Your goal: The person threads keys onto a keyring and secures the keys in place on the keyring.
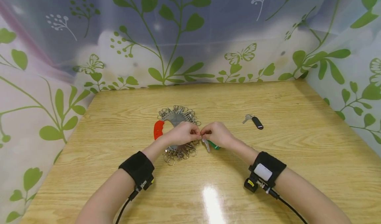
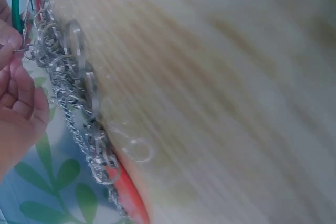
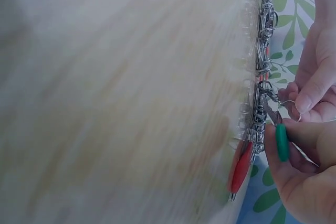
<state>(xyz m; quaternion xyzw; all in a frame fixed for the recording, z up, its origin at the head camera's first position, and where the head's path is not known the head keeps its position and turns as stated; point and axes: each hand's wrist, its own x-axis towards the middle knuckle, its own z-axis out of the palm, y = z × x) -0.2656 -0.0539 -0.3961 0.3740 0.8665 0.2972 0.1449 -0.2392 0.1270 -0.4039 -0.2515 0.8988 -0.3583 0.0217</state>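
Note:
Fingertips of both hands meet at the right edge of a round metal key holder (image 1: 176, 118), ringed with many split rings and fitted with a red handle (image 1: 158, 129). My left hand (image 1: 184, 133) pinches a thin metal ring (image 3: 292, 103), seen in the right wrist view. Close against it, my right hand (image 1: 218, 134) pinches the ring end of a key with a green tag (image 3: 282, 142). The silver key (image 1: 206, 146) hangs below the fingers. Whether the two are joined is hidden by the fingertips. A red tag-like piece (image 3: 241, 167) lies near the right hand.
A second key with a black tag (image 1: 257, 122) lies on the wooden table (image 1: 282, 157), right of the hands. Leaf-patterned cloth (image 1: 190, 62) hangs along the back and sides. Cables (image 1: 290, 208) run from both wrist cameras.

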